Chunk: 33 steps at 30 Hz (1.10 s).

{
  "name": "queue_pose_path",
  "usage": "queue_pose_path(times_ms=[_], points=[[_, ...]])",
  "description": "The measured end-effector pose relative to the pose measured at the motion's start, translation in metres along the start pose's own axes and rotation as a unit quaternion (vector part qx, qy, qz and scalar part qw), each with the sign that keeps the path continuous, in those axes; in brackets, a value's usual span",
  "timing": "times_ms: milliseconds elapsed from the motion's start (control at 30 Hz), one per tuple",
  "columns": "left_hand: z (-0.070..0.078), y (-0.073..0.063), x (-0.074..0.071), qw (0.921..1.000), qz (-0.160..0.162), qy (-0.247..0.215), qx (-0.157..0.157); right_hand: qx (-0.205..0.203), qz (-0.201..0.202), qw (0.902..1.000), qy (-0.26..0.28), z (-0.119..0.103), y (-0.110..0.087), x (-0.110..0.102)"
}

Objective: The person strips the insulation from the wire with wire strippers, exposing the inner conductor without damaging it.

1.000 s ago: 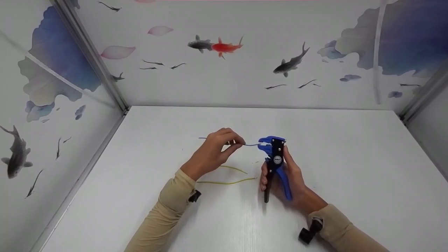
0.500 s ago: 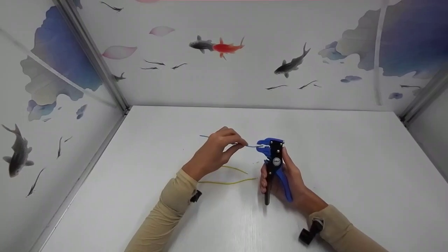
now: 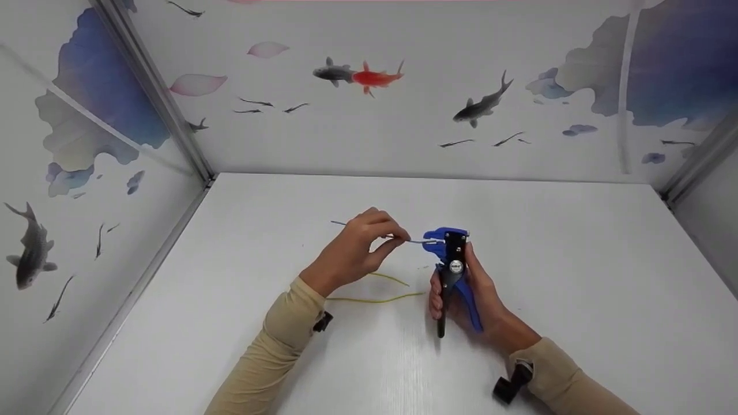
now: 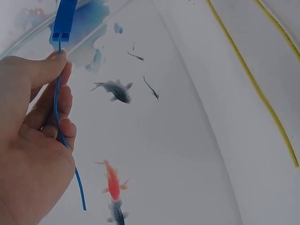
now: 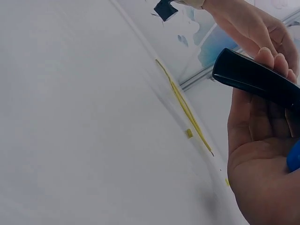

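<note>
My left hand [image 3: 358, 245] pinches a blue wire [image 4: 56, 101] between thumb and fingertips. One end of the wire trails out behind the hand to the left; the other reaches into the mouth of a wire stripper [image 3: 454, 253]. Blue jaws and a black body with a round badge mark this tool. Its black and blue handles rest in my right hand [image 3: 484, 300], whose fingers curl round the black one. In the right wrist view the black handle [image 5: 255, 77] lies across the fingers of the right hand, with the left hand beyond it.
Yellow wire [image 3: 375, 300] lies on the white table [image 3: 259, 357] below the left hand, in two strands. Small yellow bits [image 5: 189, 133] are scattered near it. Panels printed with fish [image 3: 377, 78] stand behind and at the left.
The blue wire's end has gone further into the stripper's mouth, as the left hand edged slightly right. The stripper's jaw gap looks narrower than a second ago.
</note>
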<state>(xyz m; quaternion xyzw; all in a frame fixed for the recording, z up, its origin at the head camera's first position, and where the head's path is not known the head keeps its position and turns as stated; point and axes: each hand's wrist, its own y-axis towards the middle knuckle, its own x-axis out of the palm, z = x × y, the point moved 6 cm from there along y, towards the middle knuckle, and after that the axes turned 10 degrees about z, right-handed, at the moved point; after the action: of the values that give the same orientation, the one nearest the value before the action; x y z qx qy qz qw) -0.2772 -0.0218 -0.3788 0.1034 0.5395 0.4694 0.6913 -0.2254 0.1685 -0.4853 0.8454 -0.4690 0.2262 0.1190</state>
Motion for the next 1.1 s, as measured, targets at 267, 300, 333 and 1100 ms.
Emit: queue_pose_path(times_ms=[267,300,333,1100], points=[[-0.0009,-0.0005,-0.0012,1.0,0.002,-0.009,-0.001,-0.002,0.021,0.9987,-0.046,-0.0009,-0.0013,0.0016],[-0.0005,-0.0003,-0.0014,1.0,0.002,-0.008,0.0,-0.003,0.021,0.9986,-0.049,-0.0012,-0.0013,0.0017],[-0.0002,-0.0002,-0.0016,1.0,0.002,-0.005,0.001,-0.004,0.023,0.9984,-0.051,-0.0014,-0.0013,0.0017],[0.0014,0.0008,-0.0048,0.9999,0.011,-0.007,0.009,-0.019,0.05,0.9935,-0.1,0.0006,-0.0004,-0.0021]])
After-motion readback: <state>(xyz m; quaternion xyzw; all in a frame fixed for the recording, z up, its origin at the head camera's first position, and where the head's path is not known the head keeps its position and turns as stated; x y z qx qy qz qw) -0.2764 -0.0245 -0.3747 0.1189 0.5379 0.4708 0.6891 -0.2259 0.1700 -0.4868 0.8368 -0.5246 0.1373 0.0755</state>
